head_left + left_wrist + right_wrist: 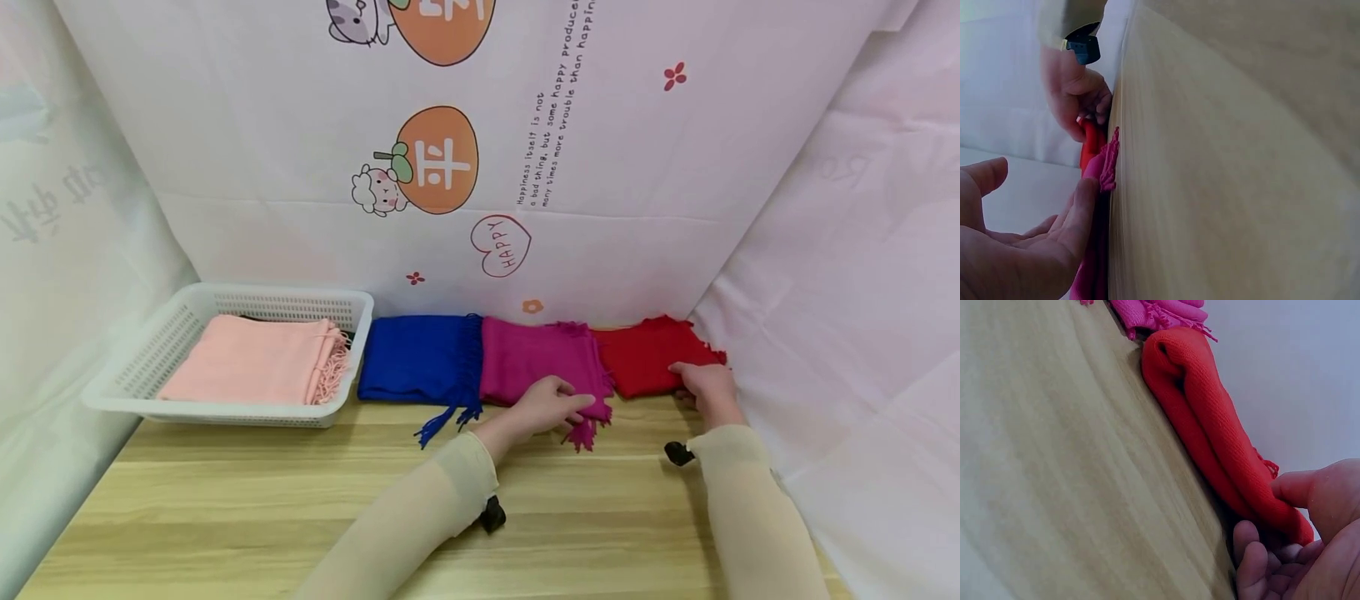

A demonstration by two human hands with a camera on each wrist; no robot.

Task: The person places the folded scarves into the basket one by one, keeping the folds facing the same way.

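In the head view a folded magenta scarf (pixel 536 358) lies between a folded blue scarf (pixel 420 358) and a folded red scarf (pixel 645 358). My left hand (pixel 540 408) rests at the magenta scarf's near right corner, fingers fairly straight. The left wrist view shows those fingertips touching the magenta cloth, thumb held apart. At the red scarf's right end, my right hand (pixel 708 387) holds the near corner. In the right wrist view its thumb (pixel 1294 487) presses the top of the red fold, with curled fingers at the lower edge; some fingertips are hidden.
On the left stands a white plastic basket (pixel 225 412) with a folded pink scarf (pixel 247 358) inside. Behind the row rises a printed white cloth wall (pixel 600 250), and another white cloth (pixel 847 333) hangs close by my right hand. The wooden table (pixel 585 533) extends in front.
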